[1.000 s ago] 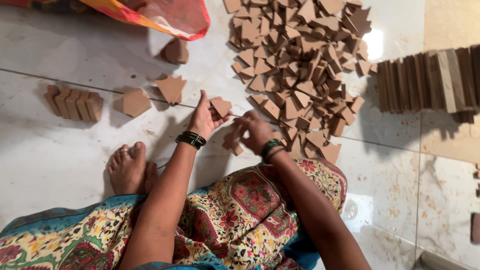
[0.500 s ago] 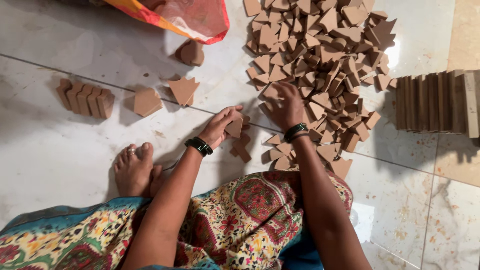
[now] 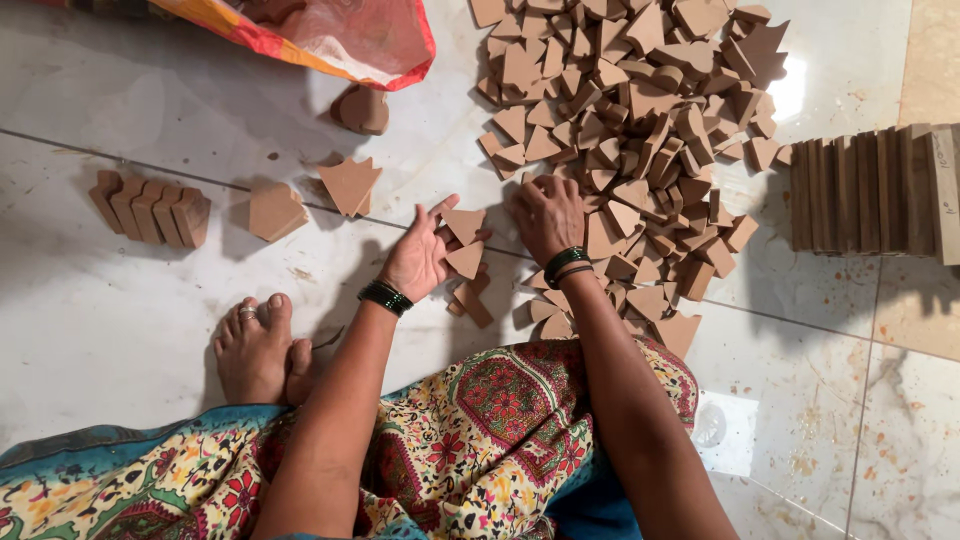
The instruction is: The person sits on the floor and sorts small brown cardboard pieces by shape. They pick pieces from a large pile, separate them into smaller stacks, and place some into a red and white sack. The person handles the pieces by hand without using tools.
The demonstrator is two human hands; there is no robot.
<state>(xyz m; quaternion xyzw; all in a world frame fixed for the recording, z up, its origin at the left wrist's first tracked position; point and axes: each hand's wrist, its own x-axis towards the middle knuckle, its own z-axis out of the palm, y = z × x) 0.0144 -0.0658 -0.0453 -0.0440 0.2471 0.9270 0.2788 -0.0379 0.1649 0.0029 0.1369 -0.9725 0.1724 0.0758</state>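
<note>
my left hand (image 3: 418,262) curled round two triangular pieces (image 3: 464,243), centre frame | my right hand (image 3: 548,215) palm-down, fingers closing on the pile of pieces (image 3: 625,120), which lies up-right, nearer it

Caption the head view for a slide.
Seated on a tiled floor, left hand holds triangular wooden pieces while right hand reaches into the pile.

The right hand (image 3: 547,215) moved from beside the left hand (image 3: 420,258) out to the near edge of the heap of brown triangular wooden pieces (image 3: 625,130) and rested on it. The left hand kept hold of small brown wooden triangles (image 3: 464,243) near that heap's edge.
</note>
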